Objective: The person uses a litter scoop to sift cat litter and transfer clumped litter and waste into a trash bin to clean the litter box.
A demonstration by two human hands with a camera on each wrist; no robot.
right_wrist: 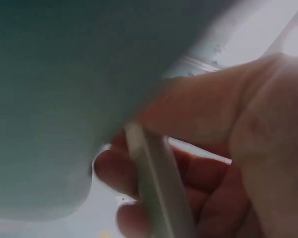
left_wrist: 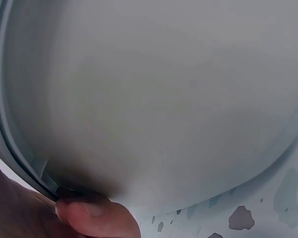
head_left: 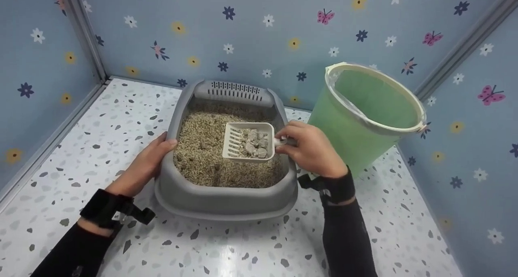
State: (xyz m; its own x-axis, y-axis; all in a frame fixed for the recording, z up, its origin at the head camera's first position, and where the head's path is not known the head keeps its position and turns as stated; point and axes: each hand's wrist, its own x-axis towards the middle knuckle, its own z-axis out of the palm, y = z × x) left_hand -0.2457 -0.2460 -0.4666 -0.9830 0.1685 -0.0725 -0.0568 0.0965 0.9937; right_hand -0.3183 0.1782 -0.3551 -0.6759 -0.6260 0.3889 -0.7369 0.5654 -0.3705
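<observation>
Scoop point(head_left: 248, 142), loaded with grey clumps, rides level over the litter because your right hand point(head_left: 311, 149) curls its fingers round the handle, while your left hand point(head_left: 142, 167) grips the tray point(head_left: 220, 200) rim, steadying it.

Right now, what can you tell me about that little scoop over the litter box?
The scoop is a small off-white one, plastic by its look, with slots cut through the end of its blade. It is held roughly level above the pale litter in the grey litter box, and carries several grey clumps. Its handle points toward the green bucket and disappears into the right hand, whose fingers curl round it. Nothing else touches it.
</observation>
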